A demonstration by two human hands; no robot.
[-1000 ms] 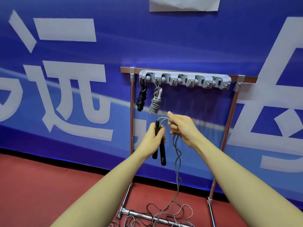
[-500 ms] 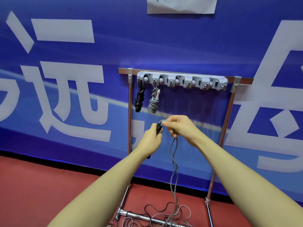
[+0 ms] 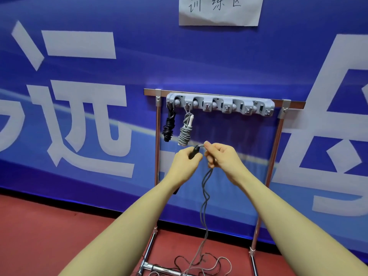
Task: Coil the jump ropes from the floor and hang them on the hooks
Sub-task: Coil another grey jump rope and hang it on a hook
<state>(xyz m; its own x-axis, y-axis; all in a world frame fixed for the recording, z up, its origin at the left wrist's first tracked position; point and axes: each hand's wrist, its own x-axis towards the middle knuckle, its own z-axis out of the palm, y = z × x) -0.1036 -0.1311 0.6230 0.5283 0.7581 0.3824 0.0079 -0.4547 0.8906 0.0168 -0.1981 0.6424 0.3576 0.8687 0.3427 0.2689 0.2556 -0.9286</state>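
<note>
A black jump-rope handle [image 3: 194,152] is gripped in the left hand [image 3: 184,164], the fingers [image 3: 196,158] curled round it so that only its upper end shows above them; a dark lower end is glimpsed below the wrist. From the top of the handle a grey cord [image 3: 205,198] arcs across to the right hand [image 3: 223,156], where it is pinched between the thumb and the curled fingers [image 3: 209,151]. The two sets of fingertips are held just beside each other, nearly touching. Below the right fingers the cord hangs as two loosely twisted strands down to the red floor [image 3: 49,226], where the remaining length lies in loose loops [image 3: 211,263] around the base of a metal rack [image 3: 275,148]. Above and slightly left of the fingers, a coiled grey rope [image 3: 185,132] is hung from the second hook of a grey hook bar [image 3: 220,104], and a coiled black rope [image 3: 169,126] from the first hook, just left of it. The other hooks, above and to the right of the fingers, carry nothing. Behind the rack a blue banner [image 3: 199,62] with large white characters is seen, with a paper sheet [image 3: 219,10] fixed high above the hands.
</note>
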